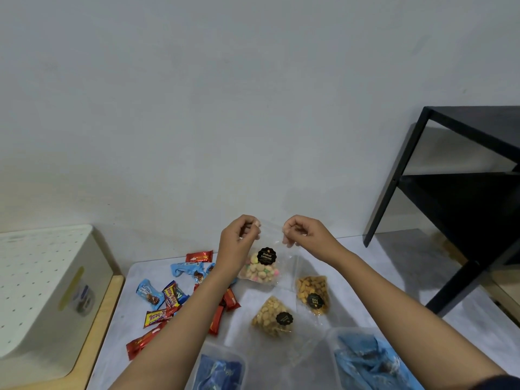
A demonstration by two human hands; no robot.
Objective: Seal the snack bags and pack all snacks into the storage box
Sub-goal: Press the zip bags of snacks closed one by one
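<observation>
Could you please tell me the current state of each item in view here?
Biscuit bag: held upright, top edge pinched by left hand and right hand; seal unclear.
Two other snack bags: lying flat on the table, untouched.
Wrapped bars: scattered loose on the table, unpacked.
Plastic boxes: on the table; lids cannot be told.

A plain pale grey wall fills the upper view. At right stands a black metal shelf unit, its legs beside the pale grey table. At left, a white perforated box with a yellow label rests on a light wooden ledge just beside the table's edge.
</observation>
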